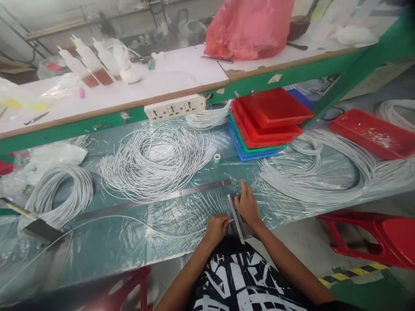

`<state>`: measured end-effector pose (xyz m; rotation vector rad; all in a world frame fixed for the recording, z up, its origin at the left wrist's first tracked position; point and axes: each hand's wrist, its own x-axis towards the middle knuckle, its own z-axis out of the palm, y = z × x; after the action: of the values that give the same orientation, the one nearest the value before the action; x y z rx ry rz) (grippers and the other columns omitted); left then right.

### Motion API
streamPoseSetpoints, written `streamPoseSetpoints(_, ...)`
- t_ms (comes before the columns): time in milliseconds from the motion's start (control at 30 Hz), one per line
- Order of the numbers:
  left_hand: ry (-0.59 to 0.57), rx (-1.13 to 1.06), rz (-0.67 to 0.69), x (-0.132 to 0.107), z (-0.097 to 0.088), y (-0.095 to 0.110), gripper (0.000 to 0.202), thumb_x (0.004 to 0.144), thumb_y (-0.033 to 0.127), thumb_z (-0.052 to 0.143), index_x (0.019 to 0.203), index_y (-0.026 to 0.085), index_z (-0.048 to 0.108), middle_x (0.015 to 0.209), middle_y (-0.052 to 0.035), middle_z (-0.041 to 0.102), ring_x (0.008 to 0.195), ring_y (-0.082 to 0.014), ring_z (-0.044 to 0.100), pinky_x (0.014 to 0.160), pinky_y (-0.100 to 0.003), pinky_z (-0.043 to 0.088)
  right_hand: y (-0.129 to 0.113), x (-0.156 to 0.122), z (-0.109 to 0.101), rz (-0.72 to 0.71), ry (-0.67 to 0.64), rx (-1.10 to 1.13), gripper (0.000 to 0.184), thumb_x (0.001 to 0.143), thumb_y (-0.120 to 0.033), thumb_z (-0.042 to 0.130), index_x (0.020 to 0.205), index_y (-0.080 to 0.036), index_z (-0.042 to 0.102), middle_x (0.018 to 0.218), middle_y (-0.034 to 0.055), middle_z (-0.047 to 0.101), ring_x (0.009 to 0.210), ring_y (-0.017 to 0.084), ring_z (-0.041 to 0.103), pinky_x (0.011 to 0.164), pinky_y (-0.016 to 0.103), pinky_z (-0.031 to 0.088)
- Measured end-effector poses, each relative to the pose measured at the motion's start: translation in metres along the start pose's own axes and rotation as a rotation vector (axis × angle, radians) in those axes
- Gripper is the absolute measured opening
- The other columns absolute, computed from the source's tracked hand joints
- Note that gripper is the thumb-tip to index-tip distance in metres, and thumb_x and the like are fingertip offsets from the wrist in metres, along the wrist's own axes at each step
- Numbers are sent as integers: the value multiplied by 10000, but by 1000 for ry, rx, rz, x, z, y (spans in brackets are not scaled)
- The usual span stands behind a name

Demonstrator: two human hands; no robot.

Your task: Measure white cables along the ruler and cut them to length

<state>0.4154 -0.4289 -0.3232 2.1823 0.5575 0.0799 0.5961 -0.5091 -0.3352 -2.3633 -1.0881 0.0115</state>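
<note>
My left hand (216, 230) is closed in a pinch on a thin white cable (155, 229), close to its end. The cable runs left in a long curve over the table and out at the lower left. Beside it, my right hand (249, 206) lies on the table with fingers stretched out and nothing visible in them. A short steel ruler (236, 221) lies between my hands, near the table's front edge, right by my right thumb; whether the thumb touches it I cannot tell. Beyond my hands a long steel ruler (194, 188) lies flat, partly under a big heap of white cables (158, 160).
A small tape roll (217, 158) sits by stacked red, green and blue trays (269, 116). Cable bundles lie left (61, 194) and right (324, 190). A dark metal block (45, 229) stands at left. A raised shelf with a power strip (175, 108) runs behind; red stools (366, 237) stand in front.
</note>
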Motion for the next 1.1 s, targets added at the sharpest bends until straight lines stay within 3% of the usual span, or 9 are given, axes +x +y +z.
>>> streamPoseSetpoints(200, 40, -79, -6, 3, 2, -1, 211, 1003, 237, 605, 1091, 227, 797, 1205, -29, 791, 1107, -208, 743, 1012, -320, 550, 1, 1, 0, 7, -19, 1, 617, 1065, -319, 283, 1647, -146, 174, 1507, 261, 452, 1220, 398, 597, 893, 562, 600)
streamPoseSetpoints(433, 64, -195, -18, 11, 11, -7, 151, 967, 227, 656, 1011, 217, 800, 1255, -56, 773, 1180, -214, 725, 1071, -350, 539, 5, 0, 2, 10, -39, -15, 632, 1061, -303, 300, 1659, -176, 140, 1560, 232, 416, 1263, 391, 583, 903, 527, 600)
streamPoseSetpoints(633, 116, -218, -87, 8, 21, -6, 141, 936, 205, 673, 974, 186, 808, 1247, -112, 771, 1189, -249, 725, 1076, -390, 543, 4, 0, 2, -13, -9, -28, 584, 1069, -314, 311, 1622, -142, 235, 1539, 239, 443, 1297, 389, 576, 925, 525, 603)
streamPoseSetpoints(767, 126, -211, -108, 3, 23, -6, 140, 916, 208, 691, 982, 198, 813, 1266, -102, 764, 1218, -248, 711, 1076, -377, 541, -2, -1, -3, -50, 29, -13, 562, 1064, -327, 331, 1576, -97, 313, 1485, 262, 489, 1292, 417, 576, 884, 529, 610)
streamPoseSetpoints(933, 120, -213, -114, -5, 24, -11, 146, 896, 240, 706, 991, 228, 816, 1226, -54, 786, 1148, -244, 743, 1032, -336, 561, -5, -5, -2, -101, 29, -72, 582, 1052, -378, 362, 1551, -79, 356, 1433, 266, 538, 1183, 399, 642, 710, 427, 608)
streamPoseSetpoints(1100, 64, -152, -163, -13, 30, -18, 215, 892, 364, 684, 1060, 316, 808, 1180, -36, 802, 1122, -276, 750, 1018, -387, 576, 0, -11, 11, -142, 107, -63, 633, 986, -392, 413, 1531, -69, 397, 1348, 265, 587, 1130, 416, 655, 742, 462, 588)
